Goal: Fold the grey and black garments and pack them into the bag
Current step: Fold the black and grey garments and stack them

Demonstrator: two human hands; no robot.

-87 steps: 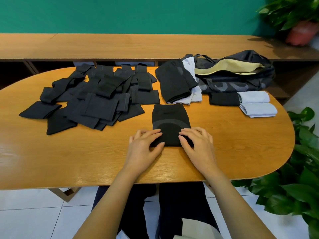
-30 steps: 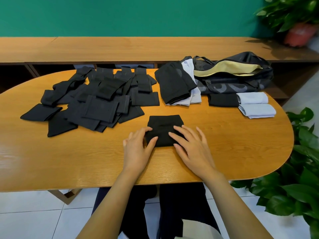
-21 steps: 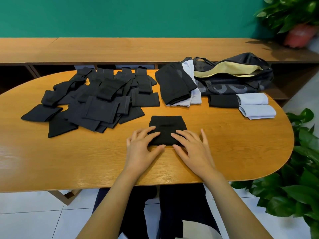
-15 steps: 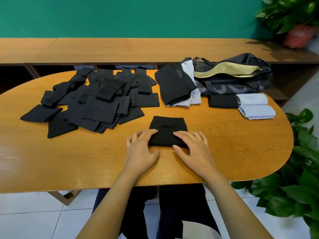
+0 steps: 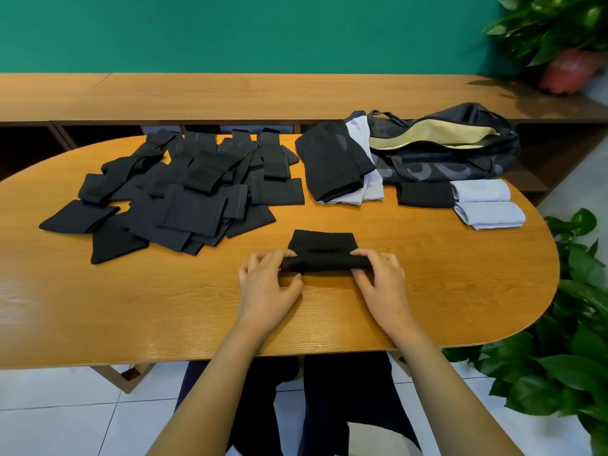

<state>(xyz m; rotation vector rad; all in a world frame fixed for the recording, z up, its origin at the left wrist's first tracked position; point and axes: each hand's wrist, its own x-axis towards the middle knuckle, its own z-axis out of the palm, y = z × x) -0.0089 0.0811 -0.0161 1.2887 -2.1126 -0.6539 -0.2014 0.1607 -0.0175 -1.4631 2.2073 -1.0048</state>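
Observation:
A small black garment [image 5: 323, 242] lies folded on the wooden table [image 5: 164, 307] in front of me. Its near edge is rolled up into a tight tube. My left hand [image 5: 267, 284] pinches the left end of that roll, and my right hand [image 5: 381, 280] pinches the right end. The dark bag [image 5: 454, 159] lies open at the back right, its beige lining showing. A pile of black garments [image 5: 184, 192] covers the left part of the table.
A folded black and pale grey stack [image 5: 335, 166] lies beside the bag. One rolled black piece [image 5: 426, 195] and two pale grey rolls [image 5: 487, 205] sit in front of it. A wooden bench [image 5: 230, 93] runs behind. Potted plants [image 5: 566, 357] stand at the right.
The black garment was folded in half toward the far side, then pressed flat. Both hands have now curled onto its near edge and rolled it up.

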